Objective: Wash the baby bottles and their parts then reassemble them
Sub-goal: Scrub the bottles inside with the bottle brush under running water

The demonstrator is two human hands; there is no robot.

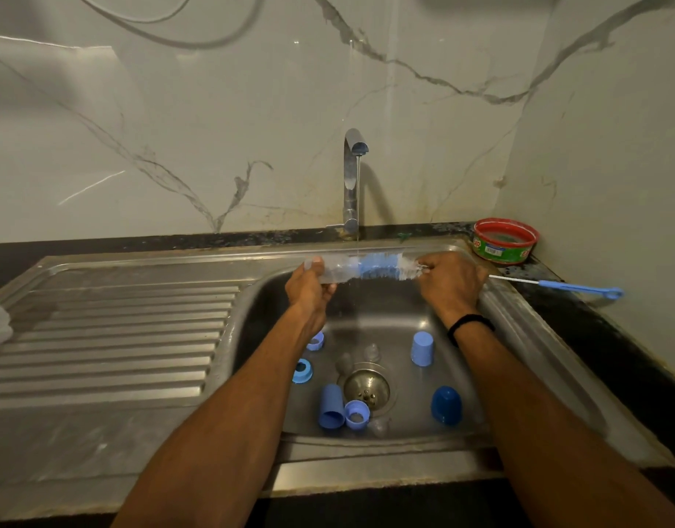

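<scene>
- Looking down into a steel sink [518, 337] set in a dark bench [137, 242], with a thin stream of water falling from the tap [351, 177].
- Left hand [309, 289] raised over the basin, fingers [329, 289] curled and clamped round the left end of a clear baby bottle [337, 270] held level under the stream.
- Right hand [452, 280] just right of the bottle's open mouth, fingers closed tight on the stem of a bottle brush [381, 269]. Blue and white bristles partly inside the bottle, between the two sets of fingers.
- Black band [469, 325] round the right wrist.
- Well below the fingers, loose parts scattered on the basin floor around the drain strainer [366, 386].
- Beneath the left fingers: two light blue screw rings, the upper ring [315, 341] partly hidden by the forearm, the lower ring [302, 370] lying flat.
- Nearer the viewer: a light blue cap [331, 407] on its side, touching a third ring [356, 413].
- Beneath the right fingers: an upright pale blue cap [422, 348] and, closer in, a dark blue cap [446, 405].
- Clear teats [372, 352] near the strainer, hard to make out.
- Right of the right fingers, on the bench: a thin brush [579, 286] with a blue handle, and behind it a red and green tub [505, 240] in the corner.
- Far left of the left fingers: a ribbed drainboard [118, 329].
</scene>
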